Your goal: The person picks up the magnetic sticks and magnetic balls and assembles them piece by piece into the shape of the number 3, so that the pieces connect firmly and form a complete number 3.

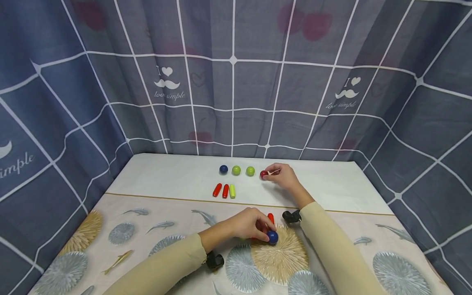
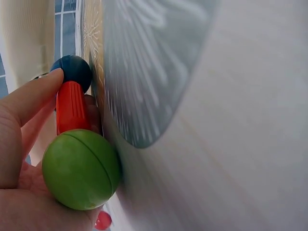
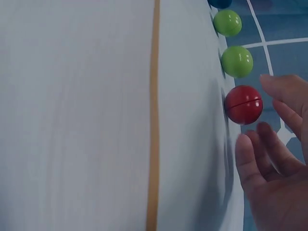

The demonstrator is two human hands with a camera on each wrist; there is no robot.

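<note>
Red ball: the glossy red ball with a dark groove (image 3: 244, 105) sits on the white strip of the table (image 1: 317, 186), at the right end of a row after a dark blue ball (image 1: 223, 169) and two lime-green balls (image 1: 236, 170).
Right hand: the right hand (image 1: 284, 175) is the nearer one, its fingers parted around the ball; the wrist view shows a gap on either side.
Ball from hand: just left of the fingertips; being round, it has no long axis.
Left hand: the left hand (image 1: 250, 224) grips a ribbed red stick (image 2: 71, 108) between a glossy green ball (image 2: 81, 169) and a dark blue one (image 2: 74, 72).
Stick's axis: roughly left to right, blue end rightmost, well nearer the person than the row.
</note>
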